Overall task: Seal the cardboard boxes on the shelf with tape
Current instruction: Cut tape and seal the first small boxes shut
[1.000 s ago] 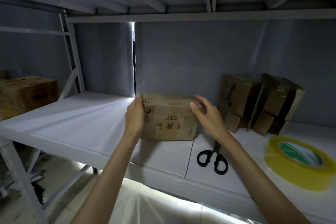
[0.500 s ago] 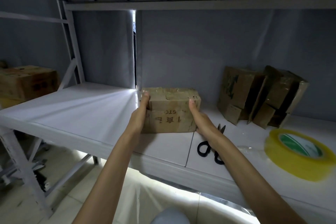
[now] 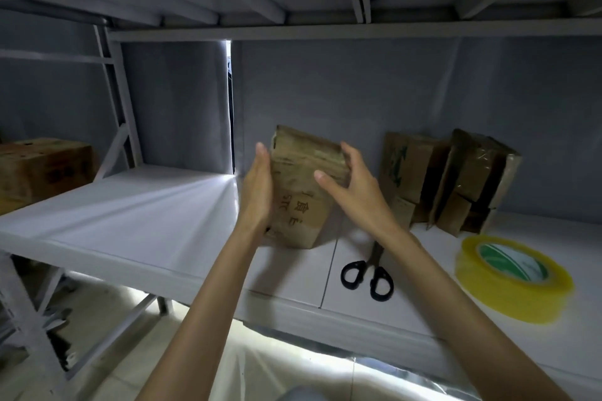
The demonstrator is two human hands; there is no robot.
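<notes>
A small brown cardboard box (image 3: 303,205) with printed characters stands tilted on one end on the white shelf (image 3: 146,221), between my two hands. My left hand (image 3: 259,189) presses flat against its left side with straight fingers. My right hand (image 3: 358,192) grips its upper right edge, thumb on the front face and fingers behind. A yellow roll of tape (image 3: 511,280) lies flat on the shelf at the right. Black-handled scissors (image 3: 368,277) lie just right of the box, near the front edge.
Two more brown boxes (image 3: 410,172) (image 3: 482,172) lean against the grey back wall at the right, flaps loose. A larger box (image 3: 42,169) sits on the neighbouring shelf at far left. A shelf deck hangs low overhead. The shelf's left half is bare white board.
The box lay flat on the shelf with my hands at its sides. Both hands have turned it up onto one end, and it now stands tall and tilted.
</notes>
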